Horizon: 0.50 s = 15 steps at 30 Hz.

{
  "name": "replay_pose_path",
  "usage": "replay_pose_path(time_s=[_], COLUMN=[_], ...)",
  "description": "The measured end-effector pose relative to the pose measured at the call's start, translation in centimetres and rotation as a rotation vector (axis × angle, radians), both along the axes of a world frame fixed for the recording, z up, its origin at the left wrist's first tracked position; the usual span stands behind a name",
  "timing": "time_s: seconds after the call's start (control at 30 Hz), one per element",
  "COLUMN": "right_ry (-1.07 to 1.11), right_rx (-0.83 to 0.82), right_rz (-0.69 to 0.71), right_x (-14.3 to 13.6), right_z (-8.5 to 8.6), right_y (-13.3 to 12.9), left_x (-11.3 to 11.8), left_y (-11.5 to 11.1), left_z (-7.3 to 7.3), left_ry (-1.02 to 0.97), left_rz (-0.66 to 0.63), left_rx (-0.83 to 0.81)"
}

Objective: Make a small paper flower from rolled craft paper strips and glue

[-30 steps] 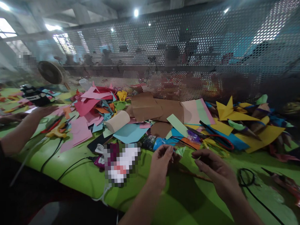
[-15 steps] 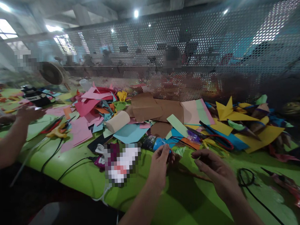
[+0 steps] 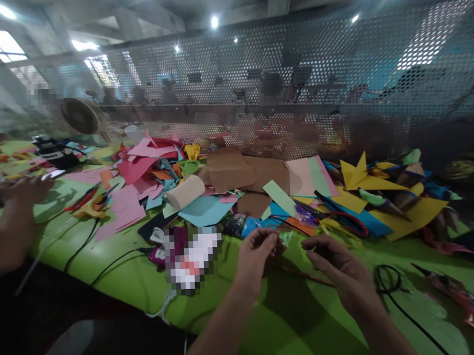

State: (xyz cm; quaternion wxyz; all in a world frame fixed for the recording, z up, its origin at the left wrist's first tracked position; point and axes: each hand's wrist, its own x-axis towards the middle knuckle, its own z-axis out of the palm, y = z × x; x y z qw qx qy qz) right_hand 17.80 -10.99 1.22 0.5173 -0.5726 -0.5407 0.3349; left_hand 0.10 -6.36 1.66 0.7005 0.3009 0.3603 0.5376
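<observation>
My left hand [image 3: 258,255] is above the green table [image 3: 305,310], its thumb and fingers curled together on something I cannot make out. My right hand [image 3: 337,264] hovers a short way to its right, thumb and fingers close together, with a tiny pale thing at the tips. A light green paper piece [image 3: 287,238] shows between the hands, and a thin brown strip [image 3: 310,277] lies below them. Just beyond my left hand is a shiny blue bundle [image 3: 250,227].
Colored paper [image 3: 207,209] and a brown sheet [image 3: 229,170] are heaped behind. Red-handled scissors [image 3: 351,222] lie behind my right hand, pliers [image 3: 454,291] at far right. A blurred phone [image 3: 195,260] and cables are at left. Another person's hand [image 3: 23,192] rests far left.
The fingers of my left hand have shifted and the blue bit at their tips no longer shows. My right hand has hardly moved. The other person's hand has moved left and down.
</observation>
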Motion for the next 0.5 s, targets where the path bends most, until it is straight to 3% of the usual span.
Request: replay_pose_path(time_s=[0.23, 0.5], right_ry=[0.013, 0.015], right_rx=[-0.003, 0.006], right_rz=[0.017, 0.027], right_x=[-0.03, 0.12], right_z=[-0.29, -0.36], right_y=[0.05, 0.14], left_x=[0.00, -0.04], left_y=[0.12, -0.05], left_z=[-0.05, -0.14], left_ry=[-0.006, -0.028], left_rz=[0.028, -0.030], left_rx=[-0.014, -0.017])
